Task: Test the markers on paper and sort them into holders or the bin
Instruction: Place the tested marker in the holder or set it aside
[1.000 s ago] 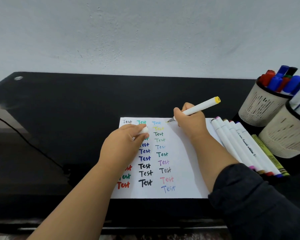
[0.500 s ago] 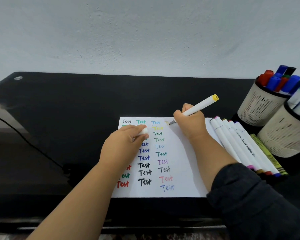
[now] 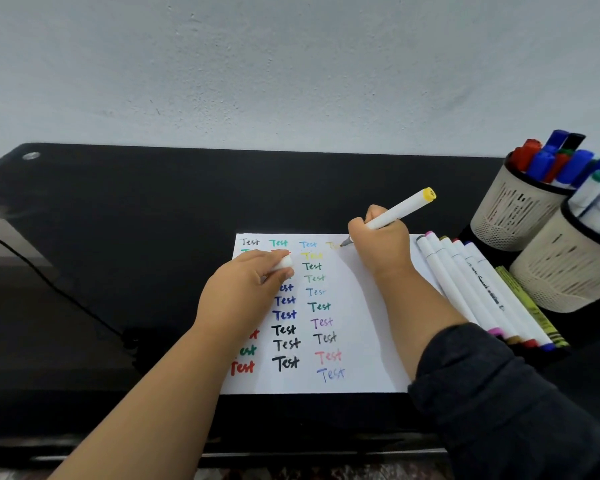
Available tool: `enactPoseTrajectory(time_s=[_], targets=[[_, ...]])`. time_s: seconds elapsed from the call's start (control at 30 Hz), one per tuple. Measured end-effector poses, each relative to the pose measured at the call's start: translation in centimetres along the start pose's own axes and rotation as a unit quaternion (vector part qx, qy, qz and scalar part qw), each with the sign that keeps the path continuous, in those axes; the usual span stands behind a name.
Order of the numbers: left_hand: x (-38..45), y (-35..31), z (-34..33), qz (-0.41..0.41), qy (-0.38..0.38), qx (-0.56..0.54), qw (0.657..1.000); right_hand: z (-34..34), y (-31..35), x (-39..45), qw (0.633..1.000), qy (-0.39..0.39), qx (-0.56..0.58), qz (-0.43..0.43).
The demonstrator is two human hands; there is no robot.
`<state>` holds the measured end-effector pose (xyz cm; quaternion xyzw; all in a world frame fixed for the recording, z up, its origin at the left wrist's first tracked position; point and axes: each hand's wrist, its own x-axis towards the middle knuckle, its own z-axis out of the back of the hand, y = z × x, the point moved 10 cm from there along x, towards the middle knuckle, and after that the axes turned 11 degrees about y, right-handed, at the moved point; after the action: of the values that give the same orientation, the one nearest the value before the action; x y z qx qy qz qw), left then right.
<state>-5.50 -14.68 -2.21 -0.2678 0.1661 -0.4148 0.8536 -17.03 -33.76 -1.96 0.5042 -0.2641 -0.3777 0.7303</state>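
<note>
Hidden or cut off: the left hand (image 3: 246, 289) and its forearm cover the left column of test words on the paper (image 3: 368, 341), so that only word endings show there. The two holders at the right edge are cropped by the frame; the rear holder (image 3: 513, 213) carries red, blue and black capped markers, and the front holder (image 3: 565, 275) carries white-barrelled ones whose tops run out of view. The cap (image 3: 284, 263) pinched in the left fingers shows only its white rounded end.

Task object: the marker (image 3: 392, 214) has a white barrel and a yellow end plug, tilted up toward the right. The right hand (image 3: 378, 244) grips it in a writing hold, fingers curled round the lower barrel. Its grey tip touches the paper at the top of a fourth column, where faint yellow letters begin. The paper lies on the black table (image 3: 136, 220). A row of white markers (image 3: 465, 289) lies side by side just right of the sheet, with a yellow-green pen (image 3: 530, 310) at its far side.

Change: a second ago no yellow strokes were visible at the tip; now the first letters appear, and the tip sits slightly further right.
</note>
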Motion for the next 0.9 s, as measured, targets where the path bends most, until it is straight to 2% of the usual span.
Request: enactPoseTrajectory(time_s=[0.3, 0.67, 0.9], targets=[[-0.04, -0.01, -0.07, 0.007, 0.007, 0.0, 1.0, 0.07, -0.02, -0.28, 1.0, 0.004, -0.001, -0.004], [-0.03, -0.07, -0.06, 0.01, 0.01, 0.006, 1.0, 0.68, -0.13, -0.17, 0.999, -0.026, 0.017, -0.008], [-0.15, 0.07, 0.0, 0.006, 0.005, -0.001, 1.0, 0.42, -0.34, -0.12, 1.0, -0.008, 0.022, -0.015]])
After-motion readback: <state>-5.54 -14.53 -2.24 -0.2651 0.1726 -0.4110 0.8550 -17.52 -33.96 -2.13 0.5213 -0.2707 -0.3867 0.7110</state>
